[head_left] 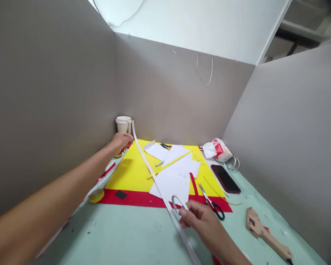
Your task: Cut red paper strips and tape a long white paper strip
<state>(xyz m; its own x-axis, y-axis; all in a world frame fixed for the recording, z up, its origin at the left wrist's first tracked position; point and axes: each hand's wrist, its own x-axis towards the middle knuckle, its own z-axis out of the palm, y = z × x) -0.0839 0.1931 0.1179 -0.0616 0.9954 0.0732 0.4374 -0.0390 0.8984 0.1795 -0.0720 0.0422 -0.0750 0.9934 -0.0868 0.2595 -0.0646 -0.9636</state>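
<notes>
A long white paper strip (145, 159) runs slantwise from beside the white cup (123, 126) down to the bottom edge. My left hand (122, 141) reaches far forward, its fingers pinched at the strip's edge near the upper end. Closer in, my right hand (195, 218) is closed on a curled white strip (177, 200), held above the table over the long one. Whether the curl belongs to the same strip, I cannot tell. Black-handled scissors (216, 211) lie half open just beyond the right hand.
White paper sheets (172, 184) lie on a yellow sheet (121, 176) over a red sheet (140, 200). To the right are a phone (225, 179), a tissue pack (222, 150) and a glue gun (267, 233). A yellow tape roll (96, 196) sits left. Grey panels (168, 92) surround the table.
</notes>
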